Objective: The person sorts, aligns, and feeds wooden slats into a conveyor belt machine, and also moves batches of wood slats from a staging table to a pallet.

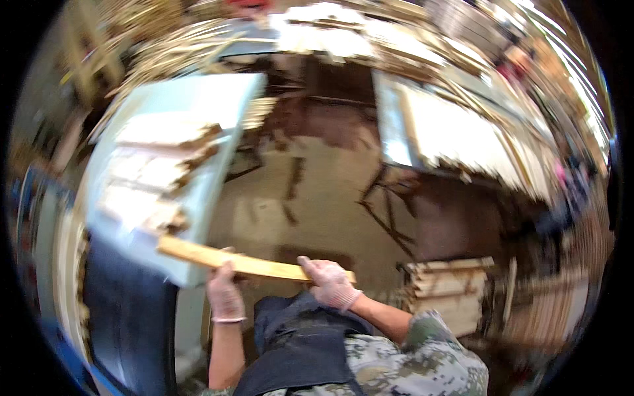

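Observation:
A narrow, light yellow wooden slat (pixel 257 265) lies across in front of my body, held by both hands. My left hand (pixel 226 296), in a pale knit work glove, grips it a bit left of its middle. Near its right end my right hand (pixel 328 282), gloved alike, has its fingers wrapped round the wood. The slat's left end reaches over the near edge of the light blue table (pixel 231 109). Stacks of pale wooden strips (pixel 148 168) lie on that table, with uneven ends toward the aisle. Motion blurs much of the picture.
Another table at the right bears a wide layer of pale strips (pixel 456 132). Stacked wood (pixel 449 294) stands low at my right, beside more upright boards (pixel 545 307). A dark panel (pixel 129 310) is at my left. Long thin sticks (pixel 175 49) lie at the far left. A person (pixel 571 198) is at the far right.

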Demonstrator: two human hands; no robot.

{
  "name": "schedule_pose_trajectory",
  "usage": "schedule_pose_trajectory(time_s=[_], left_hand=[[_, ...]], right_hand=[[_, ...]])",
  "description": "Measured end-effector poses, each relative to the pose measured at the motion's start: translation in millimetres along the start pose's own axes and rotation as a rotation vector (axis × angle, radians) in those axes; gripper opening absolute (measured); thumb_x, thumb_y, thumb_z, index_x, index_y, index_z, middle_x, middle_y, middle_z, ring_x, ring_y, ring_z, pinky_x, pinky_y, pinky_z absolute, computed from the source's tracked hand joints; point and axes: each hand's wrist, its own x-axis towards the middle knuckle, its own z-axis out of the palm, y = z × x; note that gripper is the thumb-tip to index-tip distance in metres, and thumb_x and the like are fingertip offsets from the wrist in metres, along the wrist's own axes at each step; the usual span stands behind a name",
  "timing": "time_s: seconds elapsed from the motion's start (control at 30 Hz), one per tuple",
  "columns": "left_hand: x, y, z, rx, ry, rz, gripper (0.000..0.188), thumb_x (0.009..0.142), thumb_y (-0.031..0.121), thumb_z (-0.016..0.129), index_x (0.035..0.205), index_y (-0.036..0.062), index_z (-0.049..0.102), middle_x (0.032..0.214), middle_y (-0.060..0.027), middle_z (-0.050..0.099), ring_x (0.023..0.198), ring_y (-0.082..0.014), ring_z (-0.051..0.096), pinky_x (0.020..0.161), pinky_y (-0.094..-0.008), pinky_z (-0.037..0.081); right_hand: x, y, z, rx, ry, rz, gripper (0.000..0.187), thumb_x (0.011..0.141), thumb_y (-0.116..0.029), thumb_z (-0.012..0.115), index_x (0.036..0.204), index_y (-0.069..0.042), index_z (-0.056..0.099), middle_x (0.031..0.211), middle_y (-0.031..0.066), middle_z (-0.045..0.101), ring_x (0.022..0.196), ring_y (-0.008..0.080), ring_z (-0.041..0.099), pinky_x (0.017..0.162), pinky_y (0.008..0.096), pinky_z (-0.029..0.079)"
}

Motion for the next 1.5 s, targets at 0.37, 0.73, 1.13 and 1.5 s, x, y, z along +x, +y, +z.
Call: schedule_pose_trajectory(time_s=[0.37, 0.73, 1.13, 1.5], left_hand=[[36.1, -90.2, 209.1, 0.305, -0.774, -0.218, 0.069, 0.102, 0.04, 0.066, 0.159, 0.0071, 0.044, 0.14, -0.0141, 0.062, 0.107, -0.0249, 0.068, 0.092, -0.0417, 0.057], [148.1, -251.4, 173.3, 0.808, -0.759, -0.657, 0.053, 0.103, 0.038, 0.064, 0.147, 0.0093, 0.053, 0.125, -0.0158, 0.068, 0.087, -0.0271, 0.069, 0.075, -0.0437, 0.06], [195.4, -245.4, 64.9, 1.11, -0.607, -0.902, 0.024, 0.097, 0.028, 0.064, 0.083, 0.0121, 0.051, 0.07, -0.0066, 0.05, 0.058, -0.025, 0.053, 0.049, -0.0401, 0.041], [148.1, -211.0, 112.0, 1.093, -0.245, -0.812, 0.031, 0.102, 0.033, 0.065, 0.118, 0.0063, 0.067, 0.105, -0.0152, 0.073, 0.081, -0.0301, 0.069, 0.074, -0.0447, 0.059]], right_hand=[[-134.8, 134.2, -9.0, 0.816, 0.924, 0.619, 0.06, 0.1, -0.015, 0.071, 0.154, -0.002, 0.051, 0.122, 0.013, 0.072, 0.108, 0.0185, 0.069, 0.097, 0.0326, 0.053], [-281.9, 178.7, 11.7, 0.43, 1.834, 1.482, 0.041, 0.098, -0.039, 0.073, 0.088, 0.0, 0.069, 0.072, 0.0087, 0.068, 0.069, 0.0198, 0.067, 0.063, 0.0398, 0.052], [-330.3, 254.7, -53.1, 0.306, 1.364, 2.105, 0.059, 0.09, -0.05, 0.067, 0.113, 0.004, 0.072, 0.107, 0.0313, 0.074, 0.107, 0.0456, 0.071, 0.094, 0.0496, 0.055], [-345.0, 406.2, -68.0, 0.427, 1.304, 1.864, 0.063, 0.097, -0.058, 0.06, 0.126, -0.002, 0.07, 0.125, 0.0271, 0.071, 0.119, 0.0421, 0.067, 0.102, 0.0479, 0.05]])
